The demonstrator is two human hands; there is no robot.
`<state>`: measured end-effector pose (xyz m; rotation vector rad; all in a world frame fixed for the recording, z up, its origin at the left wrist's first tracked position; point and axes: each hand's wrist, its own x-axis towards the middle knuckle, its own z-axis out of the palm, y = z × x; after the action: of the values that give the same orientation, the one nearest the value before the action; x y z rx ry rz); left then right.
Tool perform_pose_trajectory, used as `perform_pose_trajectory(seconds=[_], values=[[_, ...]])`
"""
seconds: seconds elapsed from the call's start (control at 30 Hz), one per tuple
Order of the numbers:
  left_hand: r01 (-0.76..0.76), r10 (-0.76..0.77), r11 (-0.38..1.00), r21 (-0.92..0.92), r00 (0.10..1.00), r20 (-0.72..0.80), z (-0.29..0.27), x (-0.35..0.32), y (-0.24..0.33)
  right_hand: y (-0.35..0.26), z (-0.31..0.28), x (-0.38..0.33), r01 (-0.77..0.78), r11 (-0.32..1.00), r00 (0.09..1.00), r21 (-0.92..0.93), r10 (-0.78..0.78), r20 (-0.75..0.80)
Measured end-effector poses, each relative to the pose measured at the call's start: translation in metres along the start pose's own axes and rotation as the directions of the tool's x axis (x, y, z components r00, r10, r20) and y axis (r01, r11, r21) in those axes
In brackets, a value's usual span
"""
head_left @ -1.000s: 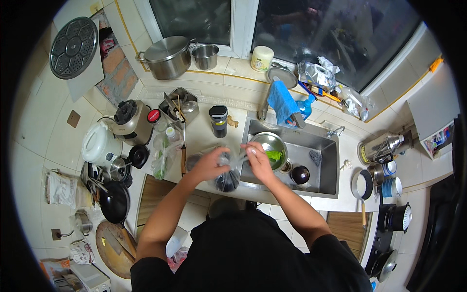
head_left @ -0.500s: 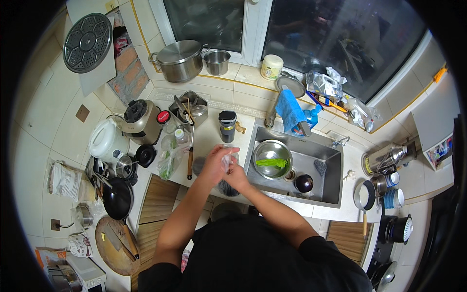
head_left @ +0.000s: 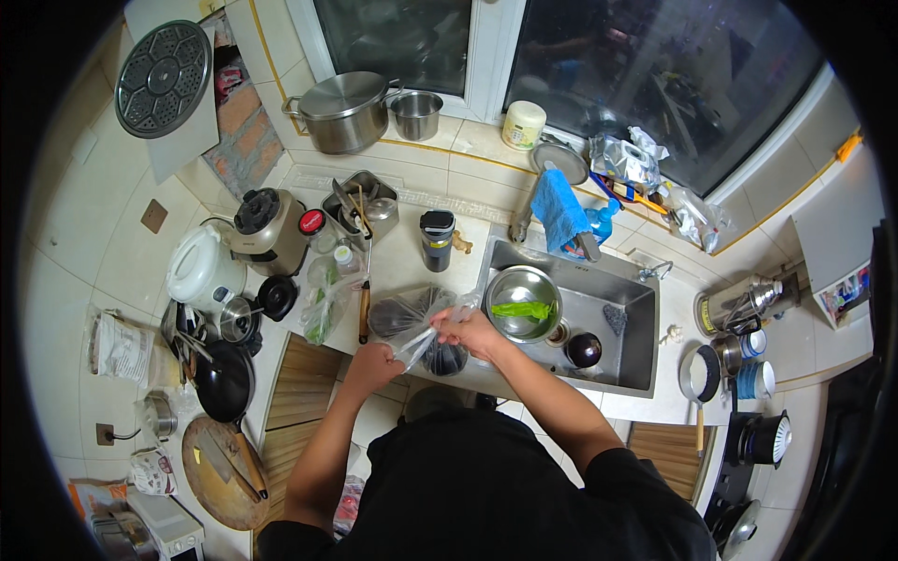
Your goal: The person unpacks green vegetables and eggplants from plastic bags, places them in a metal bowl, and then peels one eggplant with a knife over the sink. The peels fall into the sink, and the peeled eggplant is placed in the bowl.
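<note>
Both my hands hold a clear plastic bag (head_left: pixel 421 327) over the counter's front edge, left of the sink. My left hand (head_left: pixel 374 363) grips its lower end. My right hand (head_left: pixel 466 329) pinches its upper end. Dark round things, perhaps eggplants (head_left: pixel 402 313), lie on the counter under and behind the bag. A steel bowl (head_left: pixel 524 292) with a green vegetable (head_left: pixel 522 309) sits in the steel sink (head_left: pixel 617 309). A dark round item (head_left: pixel 584 350) rests on the sink floor.
A knife (head_left: pixel 363 309) and a bagged green vegetable (head_left: pixel 323 299) lie on the counter. A black cup (head_left: pixel 436 239), a utensil tray (head_left: pixel 360 208), a blender (head_left: pixel 267 224) and a white cooker (head_left: pixel 201 271) stand behind. A black pan (head_left: pixel 223 379) and cutting board (head_left: pixel 220 463) are at left.
My hands moved from over the sink's bowl to the counter at left. They now stretch the plastic bag between them. The green vegetable stays in the bowl.
</note>
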<state>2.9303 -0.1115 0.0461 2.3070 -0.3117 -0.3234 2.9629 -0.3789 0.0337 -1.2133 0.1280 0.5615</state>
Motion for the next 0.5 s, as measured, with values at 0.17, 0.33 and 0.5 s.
perform_pose_trajectory(seconds=[0.17, 0.33, 0.5], values=[[-0.323, 0.359, 0.933, 0.159, 0.861, -0.361, 0.007, 0.022, 0.031, 0.021, -0.001, 0.0, 0.346, 0.632, 0.903, -0.694, -0.424, 0.064], [-0.289, 0.297, 0.922, -0.259, 0.955, -0.007, 0.029, 0.068, 0.043, 0.017, 0.015, -0.003, 0.372, 0.162, 0.772, -0.914, -0.601, 0.208], [-0.153, 0.156, 0.984, -0.093, 0.987, 0.028, 0.056, 0.107, 0.019, 0.018, 0.012, 0.023, 0.178, 0.205, 0.658, -0.963, -0.752, -0.039]])
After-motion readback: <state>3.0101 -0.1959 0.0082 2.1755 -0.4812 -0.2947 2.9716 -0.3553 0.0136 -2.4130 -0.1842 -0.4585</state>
